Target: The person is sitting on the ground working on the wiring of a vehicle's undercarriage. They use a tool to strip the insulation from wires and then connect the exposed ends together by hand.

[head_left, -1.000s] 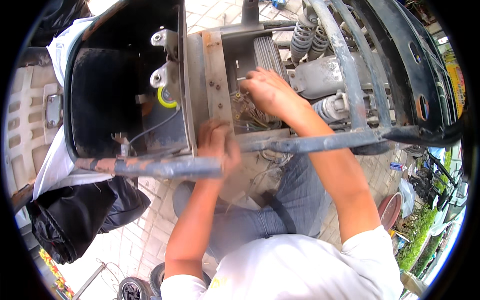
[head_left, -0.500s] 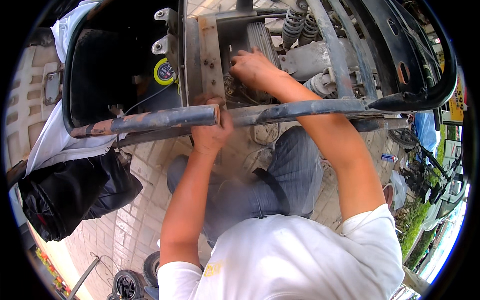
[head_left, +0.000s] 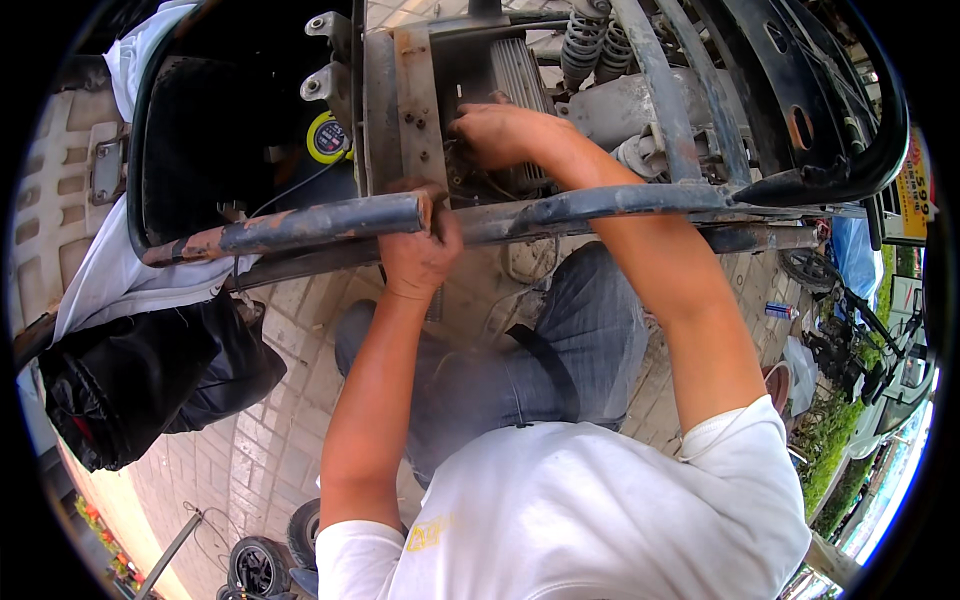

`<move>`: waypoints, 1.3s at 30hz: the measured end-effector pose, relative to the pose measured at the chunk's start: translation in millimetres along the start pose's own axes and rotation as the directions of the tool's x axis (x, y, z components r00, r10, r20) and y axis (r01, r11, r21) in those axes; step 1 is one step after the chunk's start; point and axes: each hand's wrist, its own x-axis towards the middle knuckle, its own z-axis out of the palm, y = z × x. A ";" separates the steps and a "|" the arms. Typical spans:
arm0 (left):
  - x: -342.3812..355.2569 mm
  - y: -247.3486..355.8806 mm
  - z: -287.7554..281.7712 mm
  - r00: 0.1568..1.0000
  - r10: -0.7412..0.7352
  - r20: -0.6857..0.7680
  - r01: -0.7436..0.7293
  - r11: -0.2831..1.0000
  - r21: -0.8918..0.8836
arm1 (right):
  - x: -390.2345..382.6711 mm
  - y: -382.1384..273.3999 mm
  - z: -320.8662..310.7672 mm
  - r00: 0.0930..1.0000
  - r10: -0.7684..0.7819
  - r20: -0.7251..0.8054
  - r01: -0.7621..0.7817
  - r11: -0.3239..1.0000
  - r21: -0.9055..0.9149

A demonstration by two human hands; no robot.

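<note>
My left hand point(head_left: 422, 262) is closed at the cut end of a dark, rust-worn metal tube point(head_left: 300, 228). The tube crosses in front of it and hides part of its fingers. Curled fingertips show above the tube, by the lower end of a rusty flat plate point(head_left: 417, 110). Through the vehicle frame, my right hand point(head_left: 505, 137) reaches to the dark gap between that plate and a grey finned metal box point(head_left: 522, 80). Its fingers are bent together over cables and small parts; whatever they hold is hidden.
Coil-spring shock absorbers point(head_left: 583, 50) and frame bars point(head_left: 660, 90) stand right of my right hand. A yellow-rimmed round device point(head_left: 328, 138) sits inside the black compartment. A black bag point(head_left: 160, 380) hangs at left. Wheels point(head_left: 255, 567) and a spray can point(head_left: 781, 311) lie on the paving.
My right hand has shifted slightly left and down, and its fingers have drawn in closer over the gap. My left hand stays at the tube's end. The view has shifted slightly.
</note>
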 end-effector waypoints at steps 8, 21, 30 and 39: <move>3.0 6.1 -3.1 1.000 0.027 -0.004 -0.027 0.999 0.046 | -11.9 16.2 -8.2 0.966 0.059 -0.251 -0.060 0.998 0.001; -0.7 5.4 -6.2 0.998 0.060 0.015 -0.061 0.994 0.093 | -194.0 -57.8 60.3 0.574 0.306 -0.760 0.086 0.900 0.427; 7.0 8.5 -6.5 0.984 0.069 0.162 -0.065 0.997 -0.032 | -165.1 -103.5 203.4 0.958 -0.016 -0.286 0.066 0.984 0.164; 25.5 27.6 -5.3 0.845 -0.227 0.485 0.394 0.877 -0.276 | -202.9 -68.6 180.1 0.819 0.294 -0.492 0.224 0.626 0.747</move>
